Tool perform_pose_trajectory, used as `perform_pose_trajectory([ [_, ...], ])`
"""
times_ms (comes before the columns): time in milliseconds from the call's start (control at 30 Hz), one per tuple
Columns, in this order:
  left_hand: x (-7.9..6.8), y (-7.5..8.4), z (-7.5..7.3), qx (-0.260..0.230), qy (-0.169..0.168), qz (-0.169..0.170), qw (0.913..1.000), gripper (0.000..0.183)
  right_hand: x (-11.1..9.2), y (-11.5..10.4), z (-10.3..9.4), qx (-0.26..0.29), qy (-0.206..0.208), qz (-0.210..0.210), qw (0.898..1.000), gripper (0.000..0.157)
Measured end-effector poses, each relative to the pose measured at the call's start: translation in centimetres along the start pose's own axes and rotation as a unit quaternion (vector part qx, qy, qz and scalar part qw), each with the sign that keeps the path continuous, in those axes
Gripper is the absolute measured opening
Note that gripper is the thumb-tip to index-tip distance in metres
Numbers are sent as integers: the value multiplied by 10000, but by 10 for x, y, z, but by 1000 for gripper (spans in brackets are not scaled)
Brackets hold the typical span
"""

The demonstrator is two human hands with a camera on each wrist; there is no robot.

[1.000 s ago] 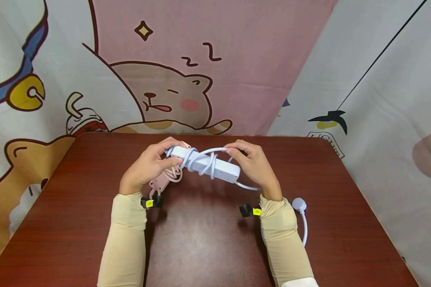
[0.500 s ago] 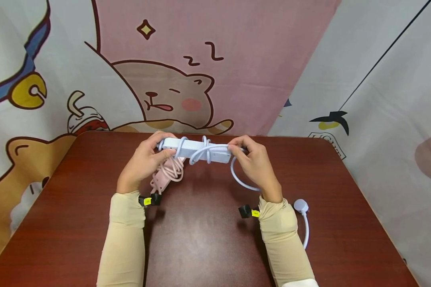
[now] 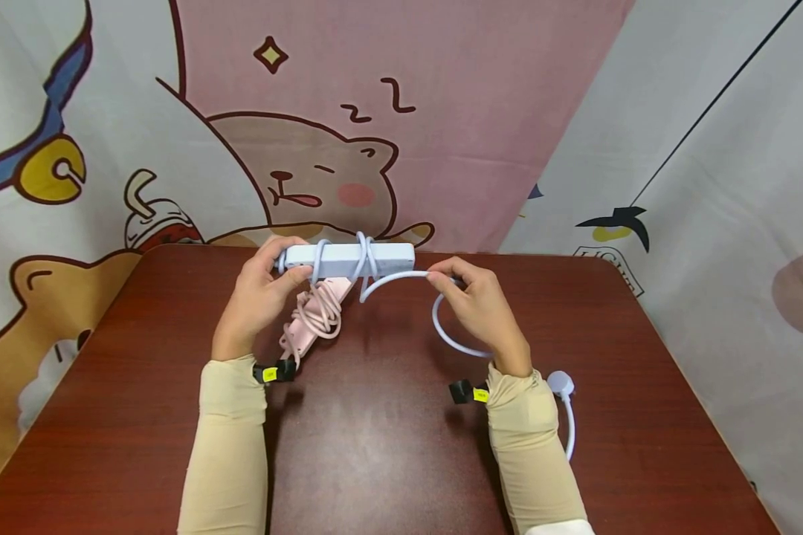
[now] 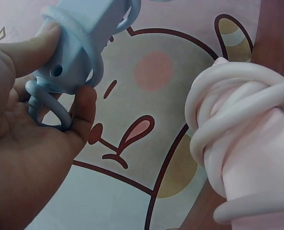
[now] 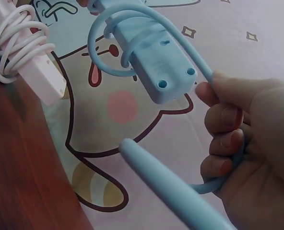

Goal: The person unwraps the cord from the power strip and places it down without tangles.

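Note:
A light blue power strip point(image 3: 391, 258) is held level above the far part of the table, with its cord point(image 3: 396, 276) wound around it in several turns. My left hand point(image 3: 257, 301) grips the strip's left end, thumb on the near face. Between thumb and fingertips, my right hand point(image 3: 476, 306) pinches the cord a short way off the strip's right end; in the right wrist view the other fingers point(image 5: 223, 141) curl around more cord. From there the cord loops down behind the right hand. Its round plug point(image 3: 560, 383) lies right of the right wrist.
A pink power strip point(image 3: 299, 338), wrapped in its own pink cord point(image 3: 321, 312), lies on the brown table point(image 3: 368, 446) just right of the left hand. Beyond the table's far edge hangs a cartoon-printed cloth point(image 3: 468, 111). Both wrists wear small black cameras point(image 3: 285, 370).
My left hand has moved left and away from me, bringing the blue strip from a tilt to level. The right hand stays nearly in place, and the cord now spans a gap between it and the strip.

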State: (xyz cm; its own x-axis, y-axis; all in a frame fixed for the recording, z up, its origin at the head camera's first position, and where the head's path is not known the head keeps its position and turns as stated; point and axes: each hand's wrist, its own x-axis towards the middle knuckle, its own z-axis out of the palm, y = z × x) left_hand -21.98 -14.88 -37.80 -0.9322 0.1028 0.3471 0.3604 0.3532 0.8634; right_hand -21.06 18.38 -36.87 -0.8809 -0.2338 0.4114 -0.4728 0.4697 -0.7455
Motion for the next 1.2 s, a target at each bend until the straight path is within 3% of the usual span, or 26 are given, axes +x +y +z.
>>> perform_pose_trajectory([
  [667,-1,-3,-4,-267,225,193,9992,32,2,20,1,-717,-86,113,9973,11],
  [1200,-4,-1,-6,-292,-209,65,9993,30,3,35,5,-871,421,228,9951,17],
])
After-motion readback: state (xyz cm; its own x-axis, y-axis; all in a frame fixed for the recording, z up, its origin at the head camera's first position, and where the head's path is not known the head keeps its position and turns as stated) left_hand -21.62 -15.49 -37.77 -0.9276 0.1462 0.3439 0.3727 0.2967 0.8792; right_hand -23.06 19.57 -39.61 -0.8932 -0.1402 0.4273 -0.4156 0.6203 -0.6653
